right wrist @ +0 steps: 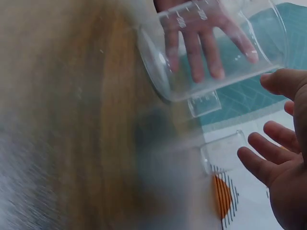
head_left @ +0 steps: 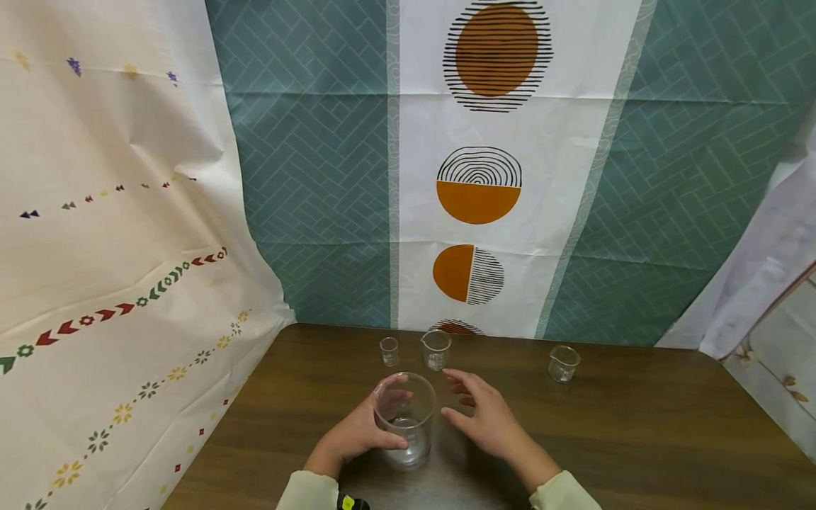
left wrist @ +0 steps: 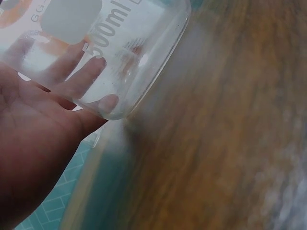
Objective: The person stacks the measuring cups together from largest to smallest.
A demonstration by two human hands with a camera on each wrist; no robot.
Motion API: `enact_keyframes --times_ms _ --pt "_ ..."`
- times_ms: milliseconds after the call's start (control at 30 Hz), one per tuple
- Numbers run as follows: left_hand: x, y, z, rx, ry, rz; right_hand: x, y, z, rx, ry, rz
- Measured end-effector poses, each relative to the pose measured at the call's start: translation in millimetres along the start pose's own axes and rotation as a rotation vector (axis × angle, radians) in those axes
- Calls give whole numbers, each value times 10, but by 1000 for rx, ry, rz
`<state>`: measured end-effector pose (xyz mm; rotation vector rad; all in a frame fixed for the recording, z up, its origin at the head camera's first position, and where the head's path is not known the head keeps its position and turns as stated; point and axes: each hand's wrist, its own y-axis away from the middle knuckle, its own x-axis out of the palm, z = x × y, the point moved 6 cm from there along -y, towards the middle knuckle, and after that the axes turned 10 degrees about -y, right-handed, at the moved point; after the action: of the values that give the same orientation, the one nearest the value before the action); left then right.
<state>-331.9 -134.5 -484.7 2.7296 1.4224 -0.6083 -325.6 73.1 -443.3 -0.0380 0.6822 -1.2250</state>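
Observation:
A large clear glass beaker (head_left: 414,450), marked 500ml in the left wrist view, stands upright near the front middle of the table. My left hand (head_left: 357,431) holds its left side, thumb across the front and fingers spread round the far wall. Through the glass, those fingers also show in the right wrist view. To the right of the beaker, my right hand (head_left: 489,418) hovers apart from it, holding nothing, its fingers loosely bent and thumb spread. Whether the beaker's base touches the table I cannot tell.
Behind the large beaker are a tiny beaker (head_left: 389,353) and a small beaker (head_left: 436,351). Another small beaker (head_left: 564,365) stands farther right on the brown wooden table (head_left: 637,425). A patterned cloth (head_left: 306,177) hangs along the back edge.

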Motion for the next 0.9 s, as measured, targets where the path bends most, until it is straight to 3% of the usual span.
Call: enact_keyframes --times_ms 300,767,900 --pt "3 10 29 -12 -4 -2 -98 -94 28 -16 72 -46" --pt "-5 -12 15 -12 13 6 -148 -268 46 -25 141 -35" --pt "1 4 7 -37 12 3 -163 -293 47 -40 162 -34"
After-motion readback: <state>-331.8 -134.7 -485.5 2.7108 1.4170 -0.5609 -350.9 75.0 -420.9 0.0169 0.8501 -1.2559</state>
